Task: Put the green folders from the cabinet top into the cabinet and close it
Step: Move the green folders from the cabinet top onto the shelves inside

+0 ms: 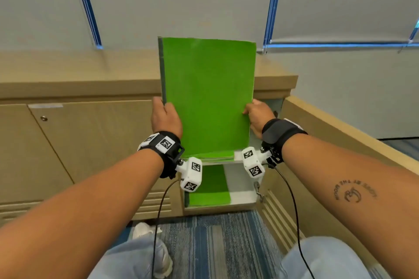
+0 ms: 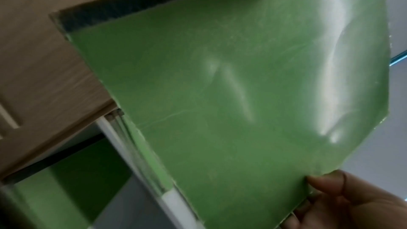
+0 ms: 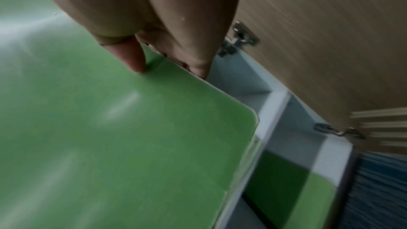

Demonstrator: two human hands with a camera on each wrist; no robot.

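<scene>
I hold a green folder (image 1: 207, 97) upright in front of the open cabinet compartment (image 1: 240, 197). My left hand (image 1: 166, 110) grips its left edge and my right hand (image 1: 250, 110) pinches its right edge. The right wrist view shows the thumb (image 3: 132, 58) on the folder's face (image 3: 132, 137) and the other fingers behind it. Its bottom edge is down at the middle shelf (image 1: 238, 155), where more green folders (image 1: 215, 157) lie flat. Another green folder (image 1: 209, 190) lies on the lower shelf. In the left wrist view the folder (image 2: 231, 93) fills the picture.
The wooden cabinet top (image 1: 90, 70) runs left below the window blinds. The cabinet door (image 1: 328, 142) stands swung open at the right, with metal hinges (image 3: 240, 41) showing. A closed door with a lock (image 1: 43, 118) is at the left. My knees and blue carpet (image 1: 215, 244) are below.
</scene>
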